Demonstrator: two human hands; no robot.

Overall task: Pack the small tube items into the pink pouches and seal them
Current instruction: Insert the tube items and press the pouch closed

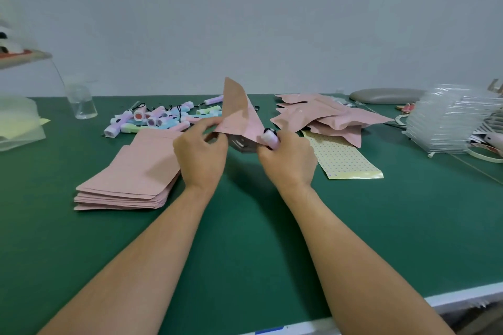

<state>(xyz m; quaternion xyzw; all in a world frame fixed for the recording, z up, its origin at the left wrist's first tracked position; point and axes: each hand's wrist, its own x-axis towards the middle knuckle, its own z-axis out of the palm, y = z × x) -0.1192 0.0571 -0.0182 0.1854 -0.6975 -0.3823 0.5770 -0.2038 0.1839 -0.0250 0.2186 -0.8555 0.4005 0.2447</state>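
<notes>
On the left we see the stack of flat pouches (130,171) below the loose tubes (155,118). Our left hand (201,152), forearm stretched forward, pinches the mouth edge of a pink pouch (239,117) held tilted above the green table (245,239). Our right hand (288,160) curls round a small tube (270,139) at that mouth, filled pouches (321,117) and a sticker sheet (343,160) just right, green surface running between our forearms to the near edge.

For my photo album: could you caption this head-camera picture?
Left hand holds a pink pouch open while right hand holds a small pink tube at its mouth.
</notes>
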